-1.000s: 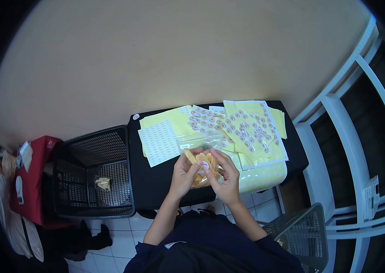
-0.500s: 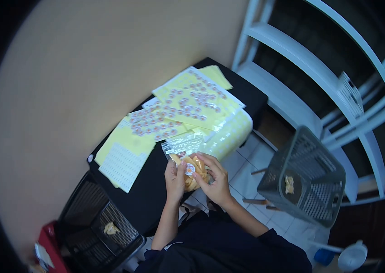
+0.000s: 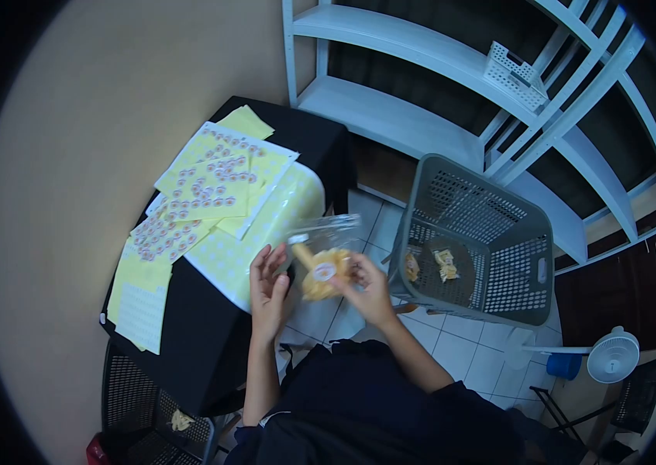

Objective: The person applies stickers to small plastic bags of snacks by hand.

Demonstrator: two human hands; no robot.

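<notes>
A clear zip bag of yellowish snack pieces [image 3: 320, 279] with a round label on its front is in my right hand [image 3: 368, 291], gripped at its right side. The bag is slightly blurred. My left hand [image 3: 270, 291] is just left of the bag, fingers apart and holding nothing. Yellow sheets of round stickers [image 3: 211, 186] lie on the black-covered table [image 3: 196, 325] to the left. Right of my hands stands a grey-green basket [image 3: 521, 306] with a few snack bags [image 3: 445, 265] at its bottom.
At the lower left, a black basket [image 3: 130, 380] holds another snack bag [image 3: 180, 420]. White shelving [image 3: 397, 116] with a small white basket [image 3: 515, 76] spans the back. A white fan [image 3: 613, 355] and a blue bucket [image 3: 564, 366] are at the lower right.
The view has turned toward the grey-green basket. My left hand has let go of the bag, which my right hand still holds, now nearer that basket.
</notes>
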